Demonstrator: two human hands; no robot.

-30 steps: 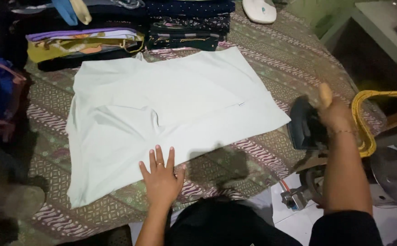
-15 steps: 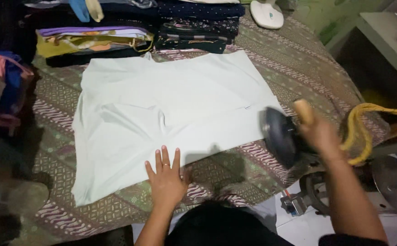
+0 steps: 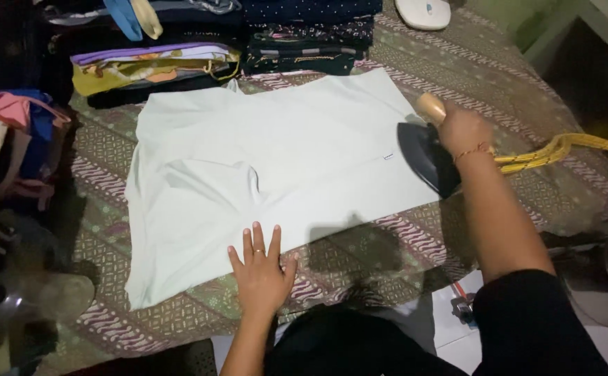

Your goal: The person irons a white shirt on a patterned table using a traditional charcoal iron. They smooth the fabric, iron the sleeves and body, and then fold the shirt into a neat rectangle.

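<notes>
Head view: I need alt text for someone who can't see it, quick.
A right hand holds a dark iron at the right edge of a pale garment spread on a patterned cloth. The left hand lies flat on its near hem; folded clothes are stacked behind.

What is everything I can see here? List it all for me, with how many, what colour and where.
Garment: one, pale white, spread flat in the middle.
Patterned cloth: one, brown and pink, covering the surface under the garment.
Iron: one, dark with a light wooden handle, tilted at the garment's right edge.
Cord: one, yellow, running right from the iron.
Folded clothes: several stacks, mixed colours, along the top edge.
Pile of clothes: one, pink and blue, far left.
White oval object: one, top right; kind unclear.
Left hand: flat, fingers spread, on the garment's near edge.
Right hand: gripping the iron's handle; a thin bracelet on the wrist.
</notes>
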